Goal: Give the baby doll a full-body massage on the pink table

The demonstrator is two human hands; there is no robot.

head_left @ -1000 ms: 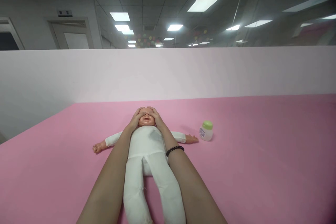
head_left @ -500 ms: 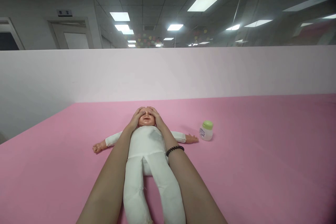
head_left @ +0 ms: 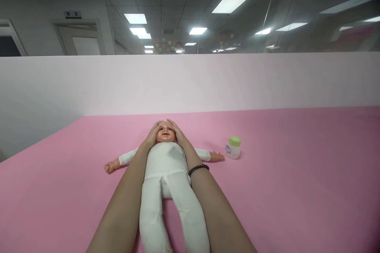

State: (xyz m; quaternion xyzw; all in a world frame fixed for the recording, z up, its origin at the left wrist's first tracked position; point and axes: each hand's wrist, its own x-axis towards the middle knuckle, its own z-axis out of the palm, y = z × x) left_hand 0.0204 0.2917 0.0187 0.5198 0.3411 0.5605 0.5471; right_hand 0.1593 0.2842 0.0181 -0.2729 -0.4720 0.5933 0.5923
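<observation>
A baby doll (head_left: 166, 160) lies on its back, with a white cloth body, hard plastic head and hands, and both arms spread sideways. My left hand (head_left: 154, 132) rests along the left side of its head. On the opposite side, my right hand (head_left: 178, 132) lies against the head. Both sets of fingers are stretched out, with the tips up at the forehead and the thumbs near the eyes. The doll's brow is partly covered by my hands. My forearms run along either side of its body, and a black coiled band (head_left: 198, 169) circles my right one.
A clear jar (head_left: 233, 150) with a green lid stands beside the doll's outstretched hand on the right. The pink padded surface (head_left: 297, 174) lies under everything. A low white wall (head_left: 190, 83) closes off the back, with glass above it.
My right hand has shifted very slightly, its fingertips a little higher and its wrist slightly to the right. The doll and jar stay in place.
</observation>
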